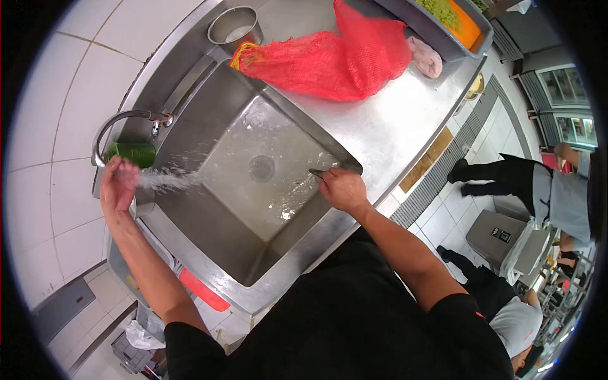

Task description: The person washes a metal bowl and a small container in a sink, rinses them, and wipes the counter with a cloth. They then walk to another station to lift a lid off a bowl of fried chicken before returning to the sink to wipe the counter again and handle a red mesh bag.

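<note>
Below, water-splashed sink (209,114), knife (316,171) in right hand (342,189)

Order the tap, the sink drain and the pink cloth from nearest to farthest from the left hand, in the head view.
1. Tap, beside the left hand, at the sink's edge.
2. Sink drain, in the basin's middle.
3. Pink cloth, far across the counter.

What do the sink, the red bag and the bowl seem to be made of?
Sink: likely stainless steel, brushed grey, with dull reflections.
Red bag: plastic-looking net, with an open mesh, limp and crumpled.
Bowl: probably stainless steel too, shinier, with a bright rim.
</note>
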{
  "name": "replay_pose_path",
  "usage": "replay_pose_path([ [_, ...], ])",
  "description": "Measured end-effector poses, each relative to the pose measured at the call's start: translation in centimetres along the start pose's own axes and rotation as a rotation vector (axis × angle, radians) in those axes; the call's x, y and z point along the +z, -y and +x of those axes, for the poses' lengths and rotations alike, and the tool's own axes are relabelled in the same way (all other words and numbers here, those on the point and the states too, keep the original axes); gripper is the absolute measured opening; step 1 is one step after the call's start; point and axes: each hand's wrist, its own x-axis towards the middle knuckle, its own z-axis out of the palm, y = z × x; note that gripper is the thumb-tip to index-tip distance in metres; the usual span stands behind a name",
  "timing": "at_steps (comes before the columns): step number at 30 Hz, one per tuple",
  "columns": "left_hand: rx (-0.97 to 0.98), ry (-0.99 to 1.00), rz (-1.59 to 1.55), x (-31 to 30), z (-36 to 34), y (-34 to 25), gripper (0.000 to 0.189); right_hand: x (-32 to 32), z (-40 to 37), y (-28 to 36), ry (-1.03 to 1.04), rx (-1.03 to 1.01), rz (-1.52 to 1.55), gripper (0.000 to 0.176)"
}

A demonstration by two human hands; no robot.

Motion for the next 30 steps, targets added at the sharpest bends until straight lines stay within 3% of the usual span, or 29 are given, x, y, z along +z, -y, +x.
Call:
replay_pose_path([
  [1,-0.001,-0.007,0.007,-0.8,-0.3,-0.2,0.022,0.0,0.1,0.2,0.002,-0.003,0.009,0.016],
  [3,0.182,-0.683,-0.045,-0.5,-0.8,-0.4,0.031,-0.1,0.2,0.2,0.002,0.024,0.03,0.016],
  [4,0.22,-0.659,-0.113,-0.4,-0.4,-0.4,0.049,0.1,0.2,0.2,0.008,0.013,0.038,0.016],
  [7,0.316,-0.809,-0.275,-0.7,1.6,-0.3,0.065,0.4,0.3,0.0,-0.017,-0.021,0.022,0.015],
  [8,0.328,-0.745,-0.282,-2.8,1.8,-0.7,0.075,0.3,0.3,0.0,-0.021,-0.024,0.021,0.014],
  [12,0.266,-0.836,-0.236,-3.7,2.6,-2.1,0.084,0.4,0.3,0.1,-0.017,-0.008,0.014,0.013],
  [16,0.186,-0.89,-0.186,-5.0,2.0,-2.2,0.084,0.4,0.3,0.1,-0.034,-0.034,0.01,0.012],
  [18,0.069,-0.851,-0.042,-5.9,1.6,-2.2,0.079,0.4,0.4,0.2,-0.034,-0.015,0.024,0.012],
  [25,0.165,-0.877,0.455,-4.5,0.1,-2.0,0.039,0.2,0.2,0.1,0.016,-0.036,-0.01,0.015],
  [28,0.096,-0.744,0.516,-0.8,-0.2,-1.9,0.032,0.3,0.2,0.1,0.03,-0.012,-0.015,0.016],
  [30,-0.077,-0.691,0.604,2.6,0.1,-1.3,0.031,0.3,0.2,0.1,0.028,-0.004,0.0,0.017],
])
